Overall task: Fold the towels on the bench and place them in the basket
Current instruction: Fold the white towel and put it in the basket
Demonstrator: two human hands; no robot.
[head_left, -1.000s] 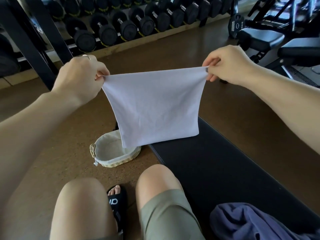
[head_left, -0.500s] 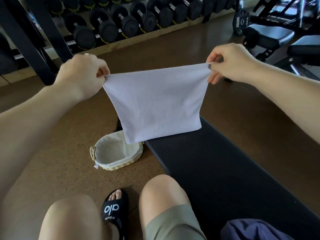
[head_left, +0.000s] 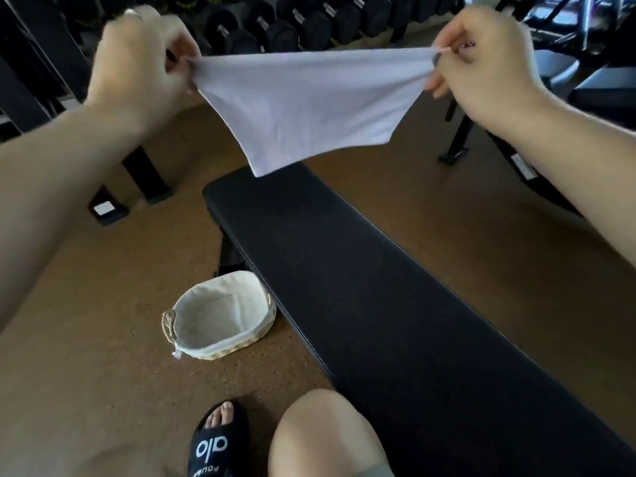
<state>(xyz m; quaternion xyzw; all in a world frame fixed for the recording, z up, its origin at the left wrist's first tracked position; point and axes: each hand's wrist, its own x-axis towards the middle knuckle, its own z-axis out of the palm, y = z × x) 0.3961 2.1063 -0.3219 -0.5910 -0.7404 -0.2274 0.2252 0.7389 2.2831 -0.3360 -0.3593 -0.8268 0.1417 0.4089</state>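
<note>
White towel [head_left: 309, 105] stretched taut in mid-air above far end of black counter [head_left: 395, 287], apart from it. Left grip [head_left: 137, 60] pinching towel's left top corner; slightly blurred. Right grip [head_left: 481, 63] pinching right top corner between thumb and fingers. Lower edge hanging slack, lowest corner toward left. Lined wicker basket [head_left: 220, 352] on brown floor [head_left: 86, 304], just left of counter, near its mid-length. Black slide sandal [head_left: 213, 445] at near edge. Dumbbell rack [head_left: 292, 25] far behind.
</note>
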